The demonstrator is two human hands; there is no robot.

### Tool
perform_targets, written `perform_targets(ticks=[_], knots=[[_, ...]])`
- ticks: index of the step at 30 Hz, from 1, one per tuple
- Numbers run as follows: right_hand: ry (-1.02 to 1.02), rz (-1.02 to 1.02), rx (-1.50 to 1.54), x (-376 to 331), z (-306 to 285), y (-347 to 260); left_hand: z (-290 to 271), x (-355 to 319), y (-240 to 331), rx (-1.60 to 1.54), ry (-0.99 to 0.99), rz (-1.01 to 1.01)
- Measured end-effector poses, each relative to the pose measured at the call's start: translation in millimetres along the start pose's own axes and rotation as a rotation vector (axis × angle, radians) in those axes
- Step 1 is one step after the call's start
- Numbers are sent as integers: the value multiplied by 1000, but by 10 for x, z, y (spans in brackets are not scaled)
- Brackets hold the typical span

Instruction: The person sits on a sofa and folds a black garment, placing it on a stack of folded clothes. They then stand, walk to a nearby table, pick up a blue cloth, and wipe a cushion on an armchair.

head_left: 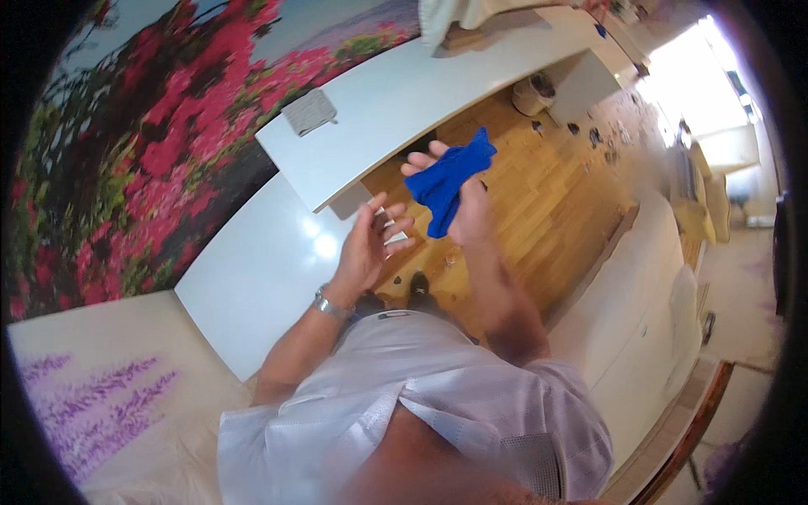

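Observation:
A bright blue, crumpled piece of cloth (449, 179) is held up in my right hand (471, 215), gripped between the thumb and the fingers; some of its fingers show behind the fabric. To the left of it, my left hand (368, 244) is raised with fingers apart and nothing in it, not touching the cloth. A metal wristwatch (332, 305) is on my left wrist. On the white tabletop (379, 109) beyond my hands lies a small grey folded cloth (310, 112).
A lower white surface (252, 269) adjoins the tabletop at left, beside a flower-patterned wall (160, 160). A bucket-like bin (533, 94) stands under the table. Small dark items (595, 136) are scattered on the wooden floor (555, 185). A pale sofa-like piece (635, 311) is at right.

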State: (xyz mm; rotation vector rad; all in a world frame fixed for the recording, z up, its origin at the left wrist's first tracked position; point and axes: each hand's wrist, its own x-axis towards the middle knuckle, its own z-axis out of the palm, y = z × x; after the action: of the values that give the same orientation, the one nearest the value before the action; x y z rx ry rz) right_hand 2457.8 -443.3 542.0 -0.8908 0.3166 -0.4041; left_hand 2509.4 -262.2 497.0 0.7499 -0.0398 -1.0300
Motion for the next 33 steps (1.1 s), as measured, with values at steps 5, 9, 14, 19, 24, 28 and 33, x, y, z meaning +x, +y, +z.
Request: perform_targets(ticks=[5, 9, 14, 19, 24, 28, 33], knots=[[-294, -450, -1182, -101, 611, 855, -257, 220, 52, -526, 52, 132], [-324, -182, -1180, -156, 656, 1051, -544, 398, -52, -646, 86, 104], [-328, -260, -986, -78, 715, 805, -748, 840, 16, -622, 103, 5], [-203, -317, -929, 35, 346, 716, -713, 1133, -116, -591, 135, -48], [-63, -281, -807, 265, -252, 502, -605, 1507, -461, -591, -72, -8], [-162, -40, -601, 522, -958, 191, -180, 1920, -595, -454, 287, 82], [-11, 238, -233, 652, -1689, -665, 100, 2463, -212, -26, 615, 259]])
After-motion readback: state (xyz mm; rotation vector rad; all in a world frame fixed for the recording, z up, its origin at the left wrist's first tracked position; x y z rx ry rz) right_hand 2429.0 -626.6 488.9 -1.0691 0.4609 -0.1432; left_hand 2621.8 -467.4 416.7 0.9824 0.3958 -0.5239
